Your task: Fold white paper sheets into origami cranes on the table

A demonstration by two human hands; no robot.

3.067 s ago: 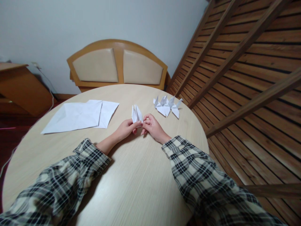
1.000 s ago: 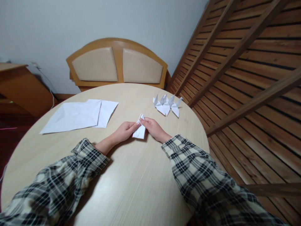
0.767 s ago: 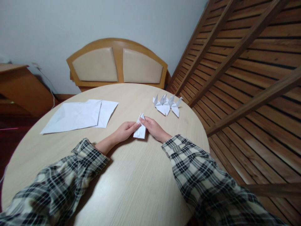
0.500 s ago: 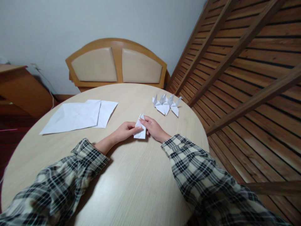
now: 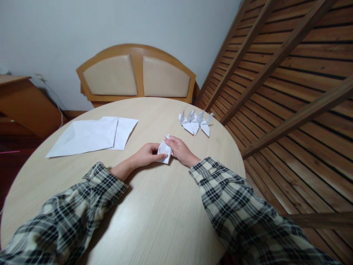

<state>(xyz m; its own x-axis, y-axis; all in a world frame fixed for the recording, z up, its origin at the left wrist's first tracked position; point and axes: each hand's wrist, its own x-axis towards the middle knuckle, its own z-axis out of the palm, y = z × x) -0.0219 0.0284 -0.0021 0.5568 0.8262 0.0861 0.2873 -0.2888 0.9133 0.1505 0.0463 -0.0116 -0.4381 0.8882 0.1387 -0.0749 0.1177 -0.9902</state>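
A small piece of folded white paper point(image 5: 164, 149) is held between both hands, just above the middle of the round table. My left hand point(image 5: 146, 154) pinches its lower left part, thumb lying across the front near the bottom edge. From the right, my right hand point(image 5: 179, 149) grips the upper right edge, with its thumb near the pointed top. The fingers behind the paper are mostly hidden. Beyond my right hand stand several folded white paper cranes point(image 5: 194, 121), close together with wings and necks raised.
White paper sheets point(image 5: 85, 136) with creases lie overlapping on the left of the pale round table point(image 5: 154, 206). A wooden headboard point(image 5: 140, 73) with cream panels stands behind it. Slatted wood point(image 5: 275, 92) borders the right side, and a wooden desk point(image 5: 30, 99) is at far left.
The folded paper has tilted slightly between my hands. My left thumb has slid down toward its lower edge. The cranes and sheets have stayed in place.
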